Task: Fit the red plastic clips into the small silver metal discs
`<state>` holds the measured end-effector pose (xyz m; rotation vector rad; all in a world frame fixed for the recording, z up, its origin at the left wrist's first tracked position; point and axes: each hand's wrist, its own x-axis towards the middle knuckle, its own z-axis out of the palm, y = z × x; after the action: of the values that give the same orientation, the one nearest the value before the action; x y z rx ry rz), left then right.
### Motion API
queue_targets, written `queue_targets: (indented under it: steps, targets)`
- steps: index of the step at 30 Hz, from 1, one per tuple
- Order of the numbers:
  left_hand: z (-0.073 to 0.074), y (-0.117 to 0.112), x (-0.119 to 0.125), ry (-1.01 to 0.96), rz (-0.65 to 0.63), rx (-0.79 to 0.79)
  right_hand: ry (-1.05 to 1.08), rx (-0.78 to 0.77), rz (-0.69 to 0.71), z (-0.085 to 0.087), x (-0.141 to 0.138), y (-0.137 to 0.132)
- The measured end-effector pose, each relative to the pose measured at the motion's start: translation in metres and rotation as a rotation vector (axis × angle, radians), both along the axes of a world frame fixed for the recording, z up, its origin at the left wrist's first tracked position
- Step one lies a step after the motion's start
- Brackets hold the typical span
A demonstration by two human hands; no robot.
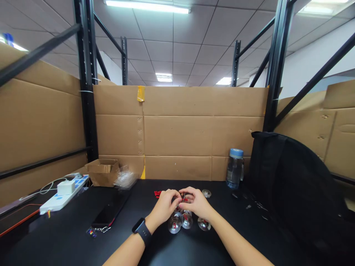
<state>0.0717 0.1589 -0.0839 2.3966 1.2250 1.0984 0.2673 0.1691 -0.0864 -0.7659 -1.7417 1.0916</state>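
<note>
Black table, brown cardboard wall, blue-capped bottle, white power strip, red-centred clear discs

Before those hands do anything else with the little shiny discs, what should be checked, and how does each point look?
1. Both hands on the piece: left hand and right hand meet over a small part. Ok.
2. Grip on it: fingers hide the part. Cannot tell.
3. Spare discs close by: they lie just under the hands. Ok.
4. Red bits within reach: beside the left hand. Ok.
5. Phone out of the way: off to the left. Ok.
6. Water bottle upright and capped: Ok.
</note>
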Motion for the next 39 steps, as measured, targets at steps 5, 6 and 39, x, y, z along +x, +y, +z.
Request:
queue_targets:
  steps: [5,6,39]
  targets:
    - [-0.002,0.019,-0.019,0.095,0.154,-0.005,-0.127,0.15,-0.12,0.004,0.025,0.017]
    - [-0.002,0.024,-0.027,0.122,0.189,-0.006,-0.162,0.182,-0.181,0.003,0.034,0.023]
    - [-0.001,-0.019,0.01,0.359,-0.267,0.028,-0.835,0.306,-0.572,-0.007,0.095,0.051]
